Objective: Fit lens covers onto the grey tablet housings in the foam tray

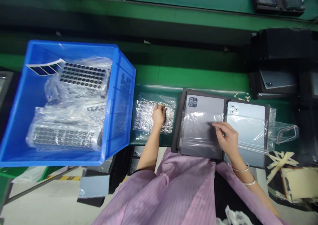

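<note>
flanking the bagged parts [144, 117], blue bin [121, 102]

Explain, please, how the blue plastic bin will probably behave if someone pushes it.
The blue plastic bin should stay stiff, judging by its straight, ribbed walls. The clear plastic bags inside look glossy and loosely piled, so they may slide.

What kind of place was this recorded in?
Probably an electronics assembly workshop: tablet-like panels with camera cutouts lie in dark trays on a green bench, beside a blue bin of bagged small parts.
</note>
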`<state>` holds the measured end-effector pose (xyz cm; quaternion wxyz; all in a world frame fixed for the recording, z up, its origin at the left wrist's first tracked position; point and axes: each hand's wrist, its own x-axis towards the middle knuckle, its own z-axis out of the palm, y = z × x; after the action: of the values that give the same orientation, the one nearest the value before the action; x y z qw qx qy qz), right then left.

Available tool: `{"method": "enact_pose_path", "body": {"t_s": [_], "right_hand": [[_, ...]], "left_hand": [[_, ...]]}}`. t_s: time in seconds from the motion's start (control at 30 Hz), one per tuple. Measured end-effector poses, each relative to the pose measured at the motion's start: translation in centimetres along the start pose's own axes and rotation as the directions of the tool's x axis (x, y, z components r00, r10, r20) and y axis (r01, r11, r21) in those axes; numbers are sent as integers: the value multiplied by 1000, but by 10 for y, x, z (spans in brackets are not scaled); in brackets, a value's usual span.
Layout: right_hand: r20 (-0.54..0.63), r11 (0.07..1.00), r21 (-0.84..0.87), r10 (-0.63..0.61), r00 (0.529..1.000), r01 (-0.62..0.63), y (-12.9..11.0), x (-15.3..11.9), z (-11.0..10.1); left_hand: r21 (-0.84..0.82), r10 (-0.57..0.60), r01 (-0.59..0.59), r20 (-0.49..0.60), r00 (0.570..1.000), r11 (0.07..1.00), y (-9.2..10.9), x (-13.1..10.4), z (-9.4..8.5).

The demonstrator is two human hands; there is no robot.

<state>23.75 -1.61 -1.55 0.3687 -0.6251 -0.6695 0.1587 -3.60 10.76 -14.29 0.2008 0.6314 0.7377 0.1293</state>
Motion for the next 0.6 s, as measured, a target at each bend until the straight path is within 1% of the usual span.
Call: {"method": "enact_pose_path", "body": {"t_s": [0.2,0.47,0.6], "right_hand": [[-12,1000,7,-5,1000,5,1,-2,-1],[-8,1000,4,6,1000,-6,1,-3,-1],[-8,1000,15,3,1000,-2,1,-3,0]], "left_hand": [[44,-80,80,5,997,996,7,-4,3],[96,-89,87,20,996,992,11,-2,2],[133,-103,102,-2,995,986,18,-2,6]]}}
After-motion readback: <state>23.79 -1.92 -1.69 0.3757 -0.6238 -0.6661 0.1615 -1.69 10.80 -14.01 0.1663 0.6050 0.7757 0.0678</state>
